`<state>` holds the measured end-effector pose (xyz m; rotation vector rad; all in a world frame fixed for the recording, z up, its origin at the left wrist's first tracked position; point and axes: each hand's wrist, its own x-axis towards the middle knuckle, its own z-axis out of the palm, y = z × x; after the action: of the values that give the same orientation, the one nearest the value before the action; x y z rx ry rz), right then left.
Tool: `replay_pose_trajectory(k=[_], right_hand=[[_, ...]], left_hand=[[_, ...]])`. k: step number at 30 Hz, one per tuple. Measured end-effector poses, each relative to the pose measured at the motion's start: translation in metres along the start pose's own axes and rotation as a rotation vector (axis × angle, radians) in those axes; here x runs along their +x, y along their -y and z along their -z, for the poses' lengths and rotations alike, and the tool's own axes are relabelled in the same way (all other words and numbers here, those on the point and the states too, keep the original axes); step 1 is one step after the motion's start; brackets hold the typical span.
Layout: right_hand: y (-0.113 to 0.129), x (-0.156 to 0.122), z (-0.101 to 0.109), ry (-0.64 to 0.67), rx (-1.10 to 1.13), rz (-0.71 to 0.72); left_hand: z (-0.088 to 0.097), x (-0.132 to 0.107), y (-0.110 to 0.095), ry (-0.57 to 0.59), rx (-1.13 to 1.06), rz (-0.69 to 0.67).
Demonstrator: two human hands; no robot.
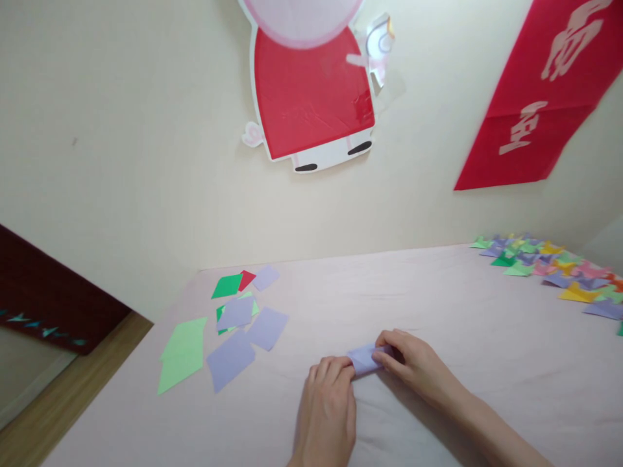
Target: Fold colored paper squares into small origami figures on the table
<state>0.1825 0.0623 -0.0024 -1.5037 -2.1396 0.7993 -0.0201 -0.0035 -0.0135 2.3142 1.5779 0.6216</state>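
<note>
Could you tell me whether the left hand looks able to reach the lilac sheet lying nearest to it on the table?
Probably yes: the lilac sheet lies flat just left of the left hand, with only bare table between. It would first have to release the folded paper.

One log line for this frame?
left hand: grips lilac paper | right hand: grips lilac paper | loose sheets: left | folded pieces: far right
</note>
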Motion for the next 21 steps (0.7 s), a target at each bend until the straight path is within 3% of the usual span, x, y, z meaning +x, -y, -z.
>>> replay_pose_trajectory(k=[4,9,21], right_hand=[[0.008,0.012,-0.002,0.039,-0.019,-0.059],[0.013,0.018,0.001,0.069,-0.029,-0.093],[0.015,0.023,-0.001,0.073,-0.079,-0.122]], left_hand=[[-0.012,-0.012,0.004,-0.07,0.198,-0.043],[-0.033,-0.017,0.002,0.057,0.337,-0.248],[-0.031,-0.014,-0.003,0.175,0.285,-0.144]])
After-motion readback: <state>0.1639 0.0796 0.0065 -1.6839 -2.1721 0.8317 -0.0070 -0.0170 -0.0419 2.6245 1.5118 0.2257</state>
